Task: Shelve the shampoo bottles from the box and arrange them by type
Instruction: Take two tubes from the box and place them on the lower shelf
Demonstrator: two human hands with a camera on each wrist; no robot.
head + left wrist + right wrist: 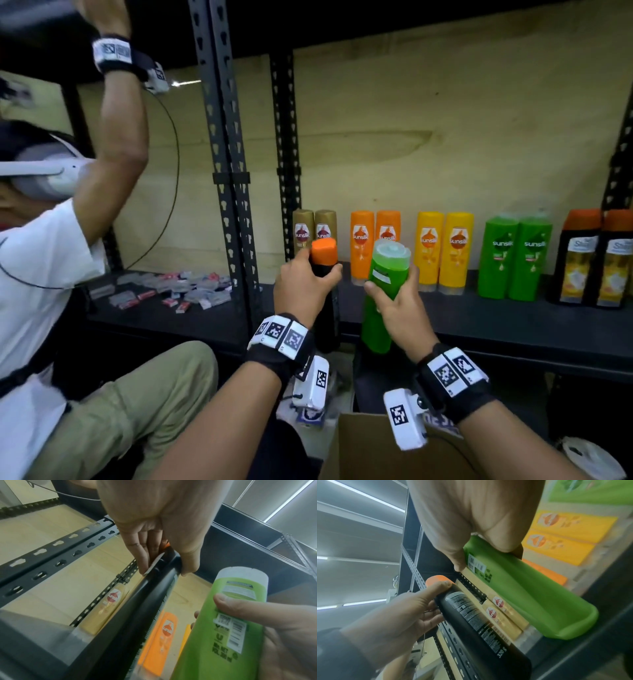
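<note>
My left hand (301, 284) grips a black bottle with an orange cap (323, 251) just below its cap, held upright in front of the shelf edge (479, 339). My right hand (397, 301) holds a green bottle (383, 291), cap up, tilted a little left. The left wrist view shows the black bottle (137, 615) under my fingers and the green bottle (228, 628) beside it. On the shelf stand pairs by type: gold (315, 229), orange (375, 240), yellow (445, 246), green (513, 257), black with orange caps (592, 257). The cardboard box (363, 445) lies below my wrists.
Another person (51, 274) in a white shirt sits at the left with an arm raised to an upper shelf. Small packets (171, 291) lie scattered on the left shelf bay. Black slotted uprights (226, 154) divide the bays. A white bag (589, 459) lies at the lower right.
</note>
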